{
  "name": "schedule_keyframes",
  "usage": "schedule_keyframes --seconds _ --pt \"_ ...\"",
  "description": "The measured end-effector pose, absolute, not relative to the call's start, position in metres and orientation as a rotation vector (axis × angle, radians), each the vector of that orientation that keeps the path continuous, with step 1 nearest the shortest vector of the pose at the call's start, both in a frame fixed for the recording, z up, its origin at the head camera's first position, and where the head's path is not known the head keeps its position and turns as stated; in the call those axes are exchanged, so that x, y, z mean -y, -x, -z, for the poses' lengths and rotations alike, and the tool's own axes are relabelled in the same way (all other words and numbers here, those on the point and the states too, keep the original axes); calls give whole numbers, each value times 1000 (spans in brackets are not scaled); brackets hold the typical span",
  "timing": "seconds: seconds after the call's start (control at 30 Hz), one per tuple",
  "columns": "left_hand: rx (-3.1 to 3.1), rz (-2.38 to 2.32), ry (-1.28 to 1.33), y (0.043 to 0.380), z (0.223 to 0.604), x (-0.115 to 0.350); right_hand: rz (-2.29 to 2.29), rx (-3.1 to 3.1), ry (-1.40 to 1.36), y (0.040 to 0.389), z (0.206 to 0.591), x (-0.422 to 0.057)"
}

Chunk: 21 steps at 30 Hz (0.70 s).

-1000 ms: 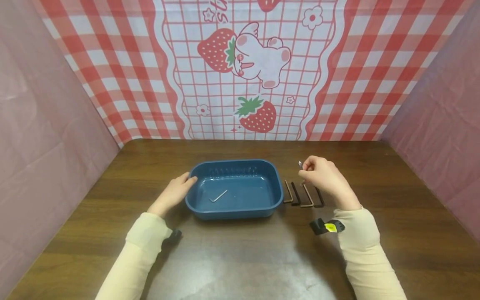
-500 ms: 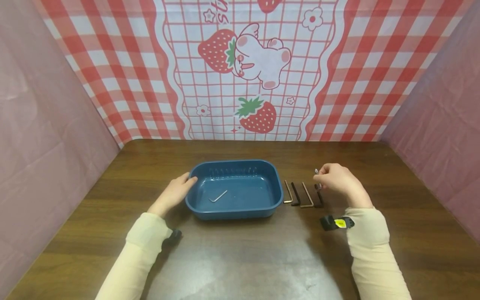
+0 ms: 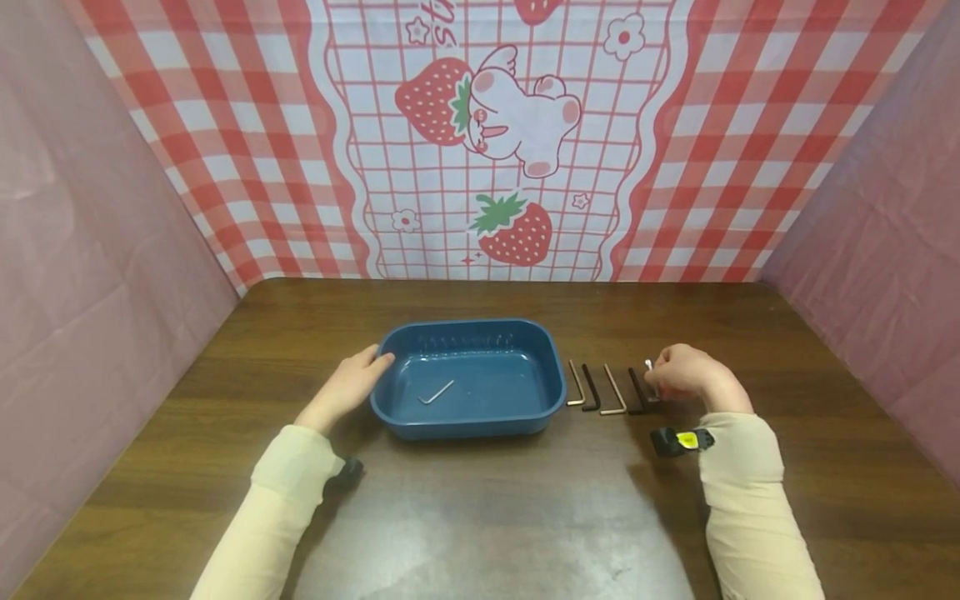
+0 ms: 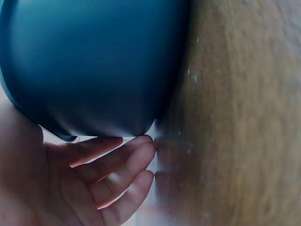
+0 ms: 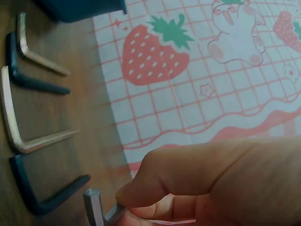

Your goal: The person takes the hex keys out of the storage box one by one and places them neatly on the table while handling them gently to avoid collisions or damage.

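My left hand holds the left end of a blue plastic basin, thumb over the rim. In the left wrist view its fingers lie against the basin's outer wall. A small silver hex key lies on the basin floor. Right of the basin, my right hand pinches another silver hex key between thumb and fingers, low over the table. Beside it lies a row of hex keys: a black one nearest, then a bronze one, a black one and a bronze one.
The brown wooden table carries everything. A red-and-white strawberry cloth hangs at the back edge, and pink cloths stand at both sides. A black wrist strap sits at the right cuff.
My right hand has moved right and toward me with the silver hex key, from above the row to its right end, and lowered. The left hand and basin have stayed put.
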<state>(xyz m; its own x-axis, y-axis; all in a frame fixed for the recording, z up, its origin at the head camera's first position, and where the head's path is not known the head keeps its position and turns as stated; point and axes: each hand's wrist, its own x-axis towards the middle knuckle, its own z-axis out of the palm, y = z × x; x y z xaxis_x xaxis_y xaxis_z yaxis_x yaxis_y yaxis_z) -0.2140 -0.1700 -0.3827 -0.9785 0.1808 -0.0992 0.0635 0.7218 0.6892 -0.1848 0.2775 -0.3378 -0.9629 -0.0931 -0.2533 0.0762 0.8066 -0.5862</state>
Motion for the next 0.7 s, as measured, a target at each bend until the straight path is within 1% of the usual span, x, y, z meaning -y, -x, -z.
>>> schedule_keyframes --seconds 0.1,0.23,0.7 --pt "-2762 -1102 -199 214 383 170 891 -2588 -50 192 338 -281" --pt "-2765 -1100 -199 214 382 170 890 -2542 -112 191 340 -283" --pt "-2764 -1103 -200 216 384 171 839 -2514 -161 190 347 -284"
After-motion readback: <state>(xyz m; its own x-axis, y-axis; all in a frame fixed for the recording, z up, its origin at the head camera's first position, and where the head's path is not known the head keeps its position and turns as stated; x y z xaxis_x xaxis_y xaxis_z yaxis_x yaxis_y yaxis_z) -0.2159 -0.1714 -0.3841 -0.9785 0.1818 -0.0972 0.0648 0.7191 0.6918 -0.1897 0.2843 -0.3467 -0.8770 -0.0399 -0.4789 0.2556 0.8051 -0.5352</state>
